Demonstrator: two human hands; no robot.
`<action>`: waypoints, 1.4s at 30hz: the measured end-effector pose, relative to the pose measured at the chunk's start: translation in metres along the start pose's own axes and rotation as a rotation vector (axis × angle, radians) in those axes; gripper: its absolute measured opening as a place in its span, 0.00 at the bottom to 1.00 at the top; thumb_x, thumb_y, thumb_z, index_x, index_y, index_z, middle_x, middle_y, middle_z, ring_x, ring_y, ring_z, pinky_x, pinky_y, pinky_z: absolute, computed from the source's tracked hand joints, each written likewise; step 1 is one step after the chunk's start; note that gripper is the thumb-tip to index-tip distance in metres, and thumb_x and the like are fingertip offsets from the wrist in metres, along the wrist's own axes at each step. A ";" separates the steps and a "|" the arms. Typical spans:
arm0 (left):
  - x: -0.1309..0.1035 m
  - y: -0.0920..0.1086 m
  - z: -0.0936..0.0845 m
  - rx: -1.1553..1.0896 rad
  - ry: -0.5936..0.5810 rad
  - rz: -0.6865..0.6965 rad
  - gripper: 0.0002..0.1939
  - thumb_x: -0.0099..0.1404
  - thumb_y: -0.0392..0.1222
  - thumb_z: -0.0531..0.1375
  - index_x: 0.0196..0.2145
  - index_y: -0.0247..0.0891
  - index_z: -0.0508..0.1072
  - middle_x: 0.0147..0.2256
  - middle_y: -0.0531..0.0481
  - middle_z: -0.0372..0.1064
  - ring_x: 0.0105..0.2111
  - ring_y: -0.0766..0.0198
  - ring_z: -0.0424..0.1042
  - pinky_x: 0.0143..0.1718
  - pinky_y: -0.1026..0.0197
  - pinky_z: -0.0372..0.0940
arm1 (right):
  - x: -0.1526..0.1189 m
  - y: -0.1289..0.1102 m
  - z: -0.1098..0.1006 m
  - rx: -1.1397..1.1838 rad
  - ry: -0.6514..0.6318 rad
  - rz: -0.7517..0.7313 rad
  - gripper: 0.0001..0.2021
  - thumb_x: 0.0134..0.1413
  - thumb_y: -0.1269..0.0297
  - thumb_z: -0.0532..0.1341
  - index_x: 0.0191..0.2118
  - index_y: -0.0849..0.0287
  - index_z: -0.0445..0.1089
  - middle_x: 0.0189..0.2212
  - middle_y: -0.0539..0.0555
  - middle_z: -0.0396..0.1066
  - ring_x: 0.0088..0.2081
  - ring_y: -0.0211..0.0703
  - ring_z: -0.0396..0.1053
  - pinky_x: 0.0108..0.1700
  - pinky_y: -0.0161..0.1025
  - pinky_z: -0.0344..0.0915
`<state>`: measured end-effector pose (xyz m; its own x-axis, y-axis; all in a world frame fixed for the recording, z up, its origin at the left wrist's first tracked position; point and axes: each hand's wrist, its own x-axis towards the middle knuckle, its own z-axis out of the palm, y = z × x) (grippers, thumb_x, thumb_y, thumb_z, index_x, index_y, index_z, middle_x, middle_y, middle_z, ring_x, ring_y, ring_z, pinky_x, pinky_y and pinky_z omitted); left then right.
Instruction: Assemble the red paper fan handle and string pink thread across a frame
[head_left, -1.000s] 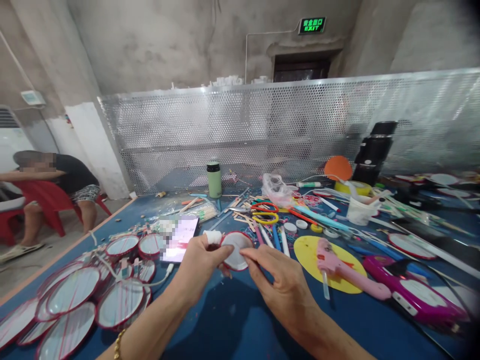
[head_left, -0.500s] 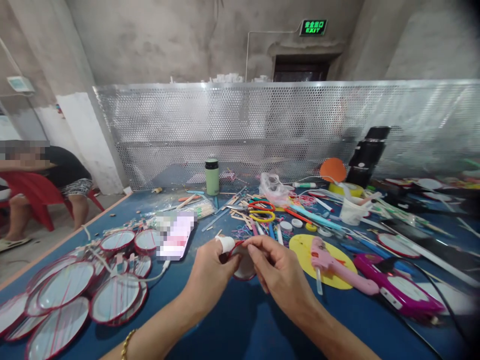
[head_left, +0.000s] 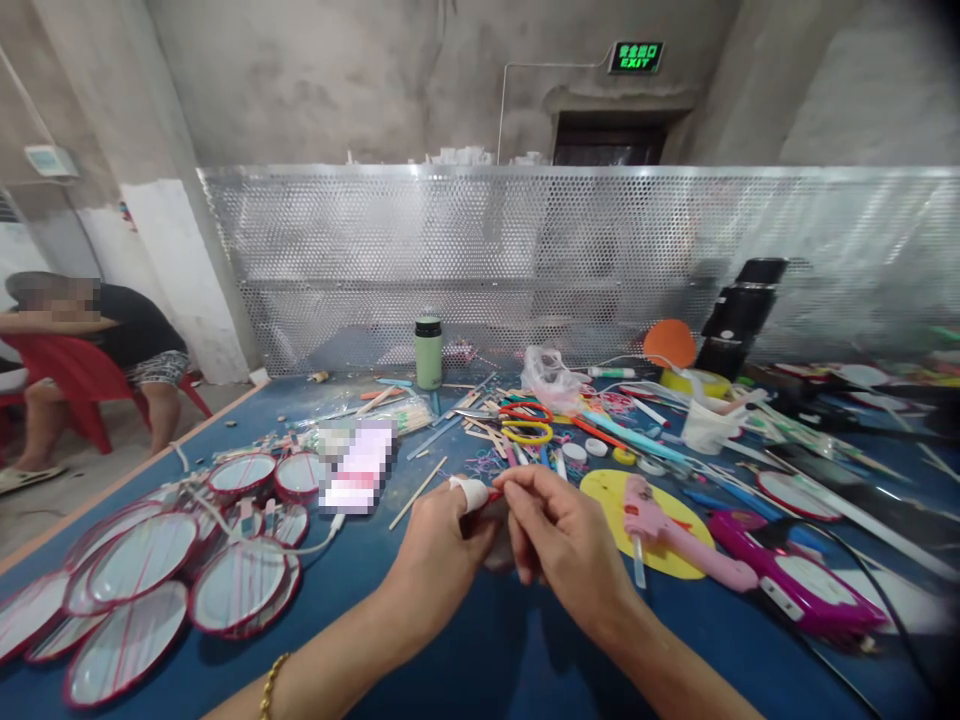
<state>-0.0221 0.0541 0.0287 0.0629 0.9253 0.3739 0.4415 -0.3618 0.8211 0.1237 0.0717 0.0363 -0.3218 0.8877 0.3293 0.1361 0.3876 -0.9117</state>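
Over the near middle of the table, my left hand (head_left: 442,545) is closed around a small round mirror (head_left: 501,545) with a red rim, and white tape wraps one of its fingers. Most of the mirror is hidden behind my hands, and it looks tilted. My right hand (head_left: 562,530) pinches the red edging (head_left: 495,491) at the mirror's top between thumb and forefinger. Whether the edging there is a loose strip or fixed rim, I cannot tell. A thin wooden stick (head_left: 418,492) lies beyond my left hand.
Red-rimmed mirrors (head_left: 142,555) are piled at left beside a phone (head_left: 361,465) on a white cable. At right, a pink glue gun (head_left: 652,530) lies on a yellow disc (head_left: 600,490), near a purple device (head_left: 795,570). Scissors (head_left: 529,422), sticks and a green bottle (head_left: 428,355) stand farther back.
The mirror has turned in my hands, so less of its face shows. My left hand has shifted slightly right, uncovering the wooden stick. The whole view has moved a little.
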 end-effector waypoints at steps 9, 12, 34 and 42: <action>0.000 0.010 0.002 -0.434 -0.274 -0.289 0.12 0.62 0.43 0.56 0.39 0.34 0.73 0.26 0.51 0.72 0.17 0.68 0.67 0.12 0.69 0.60 | 0.006 -0.002 -0.005 0.064 0.099 0.139 0.19 0.60 0.49 0.56 0.43 0.61 0.69 0.12 0.41 0.60 0.11 0.30 0.56 0.14 0.27 0.53; 0.001 0.007 0.002 -0.448 -0.264 -0.280 0.10 0.62 0.42 0.54 0.34 0.33 0.72 0.23 0.50 0.71 0.15 0.69 0.68 0.13 0.70 0.62 | 0.004 -0.002 -0.002 0.007 0.043 0.132 0.19 0.61 0.51 0.55 0.46 0.61 0.71 0.12 0.41 0.58 0.11 0.30 0.55 0.15 0.28 0.53; 0.014 -0.001 -0.021 -0.385 0.013 -0.306 0.12 0.62 0.44 0.56 0.23 0.36 0.68 0.11 0.54 0.64 0.10 0.70 0.58 0.11 0.69 0.52 | -0.004 0.000 0.013 0.200 -0.055 0.111 0.15 0.59 0.54 0.58 0.46 0.58 0.62 0.23 0.46 0.70 0.23 0.39 0.72 0.21 0.32 0.65; 0.021 0.000 -0.038 -0.450 0.092 -0.369 0.12 0.59 0.45 0.59 0.22 0.36 0.67 0.09 0.57 0.61 0.09 0.76 0.50 0.10 0.72 0.43 | -0.003 -0.003 0.019 0.543 -0.071 0.290 0.16 0.50 0.65 0.63 0.42 0.56 0.56 0.33 0.51 0.72 0.38 0.50 0.77 0.28 0.39 0.75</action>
<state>-0.0550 0.0690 0.0535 -0.1099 0.9928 0.0478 -0.0049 -0.0486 0.9988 0.1066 0.0633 0.0339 -0.4070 0.9121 0.0496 -0.2628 -0.0649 -0.9627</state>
